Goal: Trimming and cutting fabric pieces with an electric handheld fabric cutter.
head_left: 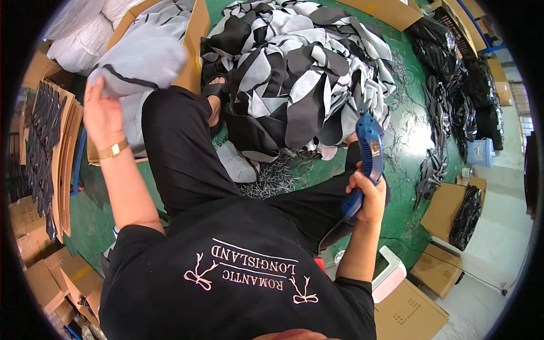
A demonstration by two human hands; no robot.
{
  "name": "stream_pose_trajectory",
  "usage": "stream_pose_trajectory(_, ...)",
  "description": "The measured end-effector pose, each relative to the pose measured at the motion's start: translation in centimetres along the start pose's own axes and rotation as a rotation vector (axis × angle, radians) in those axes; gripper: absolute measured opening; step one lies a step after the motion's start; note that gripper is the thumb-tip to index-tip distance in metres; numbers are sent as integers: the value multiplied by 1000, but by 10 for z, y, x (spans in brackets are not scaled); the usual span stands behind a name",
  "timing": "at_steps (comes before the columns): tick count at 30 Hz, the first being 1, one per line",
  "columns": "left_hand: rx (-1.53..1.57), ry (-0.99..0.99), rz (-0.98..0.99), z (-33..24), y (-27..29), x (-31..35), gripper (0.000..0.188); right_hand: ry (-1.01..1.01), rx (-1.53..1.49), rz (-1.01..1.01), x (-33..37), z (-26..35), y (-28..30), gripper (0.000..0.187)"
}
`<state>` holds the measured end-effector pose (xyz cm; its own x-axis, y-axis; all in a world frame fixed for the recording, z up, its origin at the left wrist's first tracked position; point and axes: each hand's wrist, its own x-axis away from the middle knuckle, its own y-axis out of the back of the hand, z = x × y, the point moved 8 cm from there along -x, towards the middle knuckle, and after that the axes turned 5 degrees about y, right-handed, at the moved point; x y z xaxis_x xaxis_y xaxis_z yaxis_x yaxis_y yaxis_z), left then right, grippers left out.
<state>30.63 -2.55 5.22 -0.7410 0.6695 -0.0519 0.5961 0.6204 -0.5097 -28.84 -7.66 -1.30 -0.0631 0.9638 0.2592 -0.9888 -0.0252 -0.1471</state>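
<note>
Head view: left hand (105,116), gold-coloured band (113,149) at its wrist, raised at far left, fingers up against the lower left edge of a grey fabric piece (144,56). Cannot tell whether the fingers pinch the piece or only touch it. Piece is blurred, crossed by a dark strip, and in the air over the near part of an open cardboard box (196,48); similar grey pieces (164,28) inside the box.

Right hand (368,192) wrapped firmly round a blue handheld tool (372,150), its upper end tilted toward the pile; dark cord (334,231) at its lower end.

Large heap of grey and black fabric pieces (309,73) on the green floor (407,224), beyond the person's bent legs. Sandalled foot (214,102) close by the heap's left side. Thin dark scraps (275,178) scattered along the heap's near edge.

Far right: black plastic bags (481,85), pale blue bucket (480,152). White stool (391,275) near the right forearm. Left margin: upright cardboard sheets (67,164).
</note>
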Motion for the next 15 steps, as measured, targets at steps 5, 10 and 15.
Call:
stream_pose_trajectory(5, -287, -275, -200, -2, 1, 18, 36, -11, -115, 3, -29, -3, 5, 35)
stream_pose_trajectory(10, -517, 210, 506, 156, -160, 82, 24, -41, -255, 1, -57, -16, 15, 36)
stream_pose_trajectory(15, -693, 715, 931, 359, -215, 176, 25, -67, -452, -31, -67, -19, 26, 41)
